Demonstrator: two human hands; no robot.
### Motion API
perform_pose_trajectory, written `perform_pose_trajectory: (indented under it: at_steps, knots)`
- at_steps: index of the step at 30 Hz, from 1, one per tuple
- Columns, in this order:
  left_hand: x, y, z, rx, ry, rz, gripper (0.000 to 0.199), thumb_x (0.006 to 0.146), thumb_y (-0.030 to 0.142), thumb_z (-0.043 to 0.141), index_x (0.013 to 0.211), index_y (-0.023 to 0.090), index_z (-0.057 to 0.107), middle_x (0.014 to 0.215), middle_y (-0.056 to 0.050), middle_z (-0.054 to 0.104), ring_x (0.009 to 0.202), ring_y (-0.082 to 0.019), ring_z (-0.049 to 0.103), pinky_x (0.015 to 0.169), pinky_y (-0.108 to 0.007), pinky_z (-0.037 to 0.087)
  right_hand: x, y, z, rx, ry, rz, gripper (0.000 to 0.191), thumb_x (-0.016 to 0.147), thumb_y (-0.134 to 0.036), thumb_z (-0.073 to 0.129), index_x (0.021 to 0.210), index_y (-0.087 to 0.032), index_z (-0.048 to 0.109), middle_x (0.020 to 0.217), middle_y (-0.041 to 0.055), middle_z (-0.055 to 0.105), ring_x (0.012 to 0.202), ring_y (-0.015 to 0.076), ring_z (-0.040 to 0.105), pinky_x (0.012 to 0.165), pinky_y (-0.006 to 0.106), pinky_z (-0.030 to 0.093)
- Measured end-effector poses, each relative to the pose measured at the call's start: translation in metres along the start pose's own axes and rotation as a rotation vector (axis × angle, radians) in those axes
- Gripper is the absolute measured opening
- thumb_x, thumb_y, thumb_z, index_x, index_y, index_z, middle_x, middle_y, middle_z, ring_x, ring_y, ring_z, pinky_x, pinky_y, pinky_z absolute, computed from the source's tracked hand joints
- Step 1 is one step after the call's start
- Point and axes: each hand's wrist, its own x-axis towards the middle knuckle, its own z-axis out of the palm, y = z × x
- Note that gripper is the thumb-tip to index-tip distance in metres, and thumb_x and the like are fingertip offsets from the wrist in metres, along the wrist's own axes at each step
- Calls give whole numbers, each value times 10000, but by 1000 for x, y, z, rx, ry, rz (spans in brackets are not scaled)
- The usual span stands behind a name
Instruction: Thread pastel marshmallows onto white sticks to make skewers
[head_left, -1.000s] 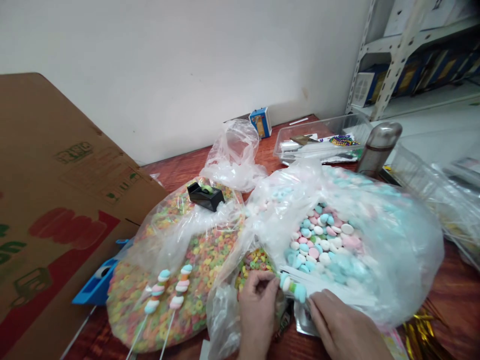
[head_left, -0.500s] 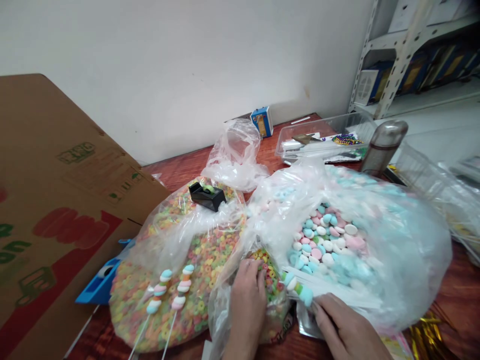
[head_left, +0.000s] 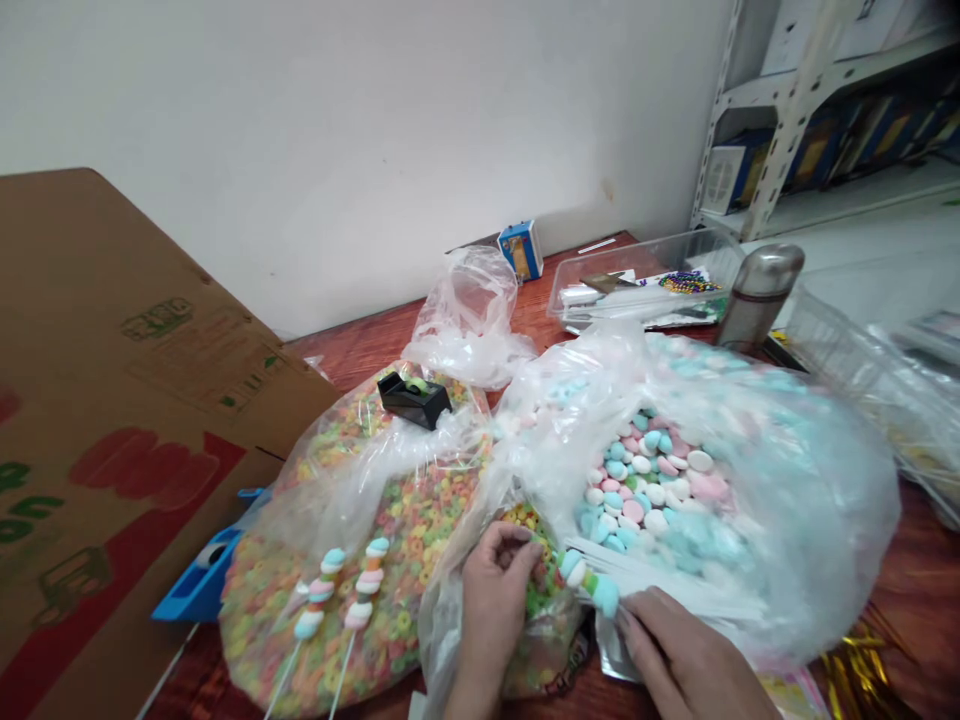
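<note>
My right hand (head_left: 675, 640) pinches a stick carrying blue, white and green pieces (head_left: 589, 582), which slants up to the left. My left hand (head_left: 499, 590) is over the small open bag of ring cereal (head_left: 544, 600), thumb and fingertips brought together near the stick's upper end; whatever lies between them is too small to make out. Two threaded sticks, one (head_left: 319, 595) beside the other (head_left: 366, 585), lie on the big cereal bag (head_left: 427, 510). To the right, an open bag (head_left: 810, 500) shows pink, blue and white candies (head_left: 652, 475), with white sticks (head_left: 675, 580) at its front.
A cardboard box (head_left: 135, 400) stands at the left by a blue tape dispenser (head_left: 202, 570). A black tape dispenser (head_left: 415, 402) rests on the cereal bag. Behind are a clear tray (head_left: 570, 290) and a metal flask (head_left: 759, 295); gold tinsel (head_left: 866, 670) lies front right.
My left fingers have come up from the cereal and closed toward my thumb. The stick in my right hand has shifted slightly left, and a reddish piece now shows at its upper end.
</note>
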Motion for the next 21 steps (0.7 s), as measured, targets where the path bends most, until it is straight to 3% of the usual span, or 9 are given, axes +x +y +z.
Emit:
perform_pose_trajectory:
  at_steps: [2,5,15,21]
  knots:
    - [-2,5,5,-266,-81,-142,157,723,273,719,796,182,613,683,12,631,603,-153,610,601,-262,498,1,0,0,-28,16,-15,284,998,-299,300,858,-253,542,816,2,617,740,152,648,667,264,488]
    - [-5,13,11,-437,-116,-236,190,685,260,760,790,168,632,687,14,649,615,-133,622,620,-239,507,-1,3,0,-90,51,-28,267,995,-288,311,860,-260,541,813,-2,620,732,153,660,641,258,487]
    - [-12,19,20,-379,-94,-215,164,642,237,776,718,149,660,623,6,653,588,-133,612,608,-236,506,-3,7,-2,-221,94,-35,241,981,-285,347,826,-282,532,754,-26,628,624,156,669,535,256,464]
    - [1,6,0,-268,19,-143,233,750,337,694,912,176,650,781,-31,691,722,-198,666,695,-323,540,-5,4,-6,-162,88,19,284,995,-321,321,819,-272,538,764,-19,624,660,156,661,585,259,471]
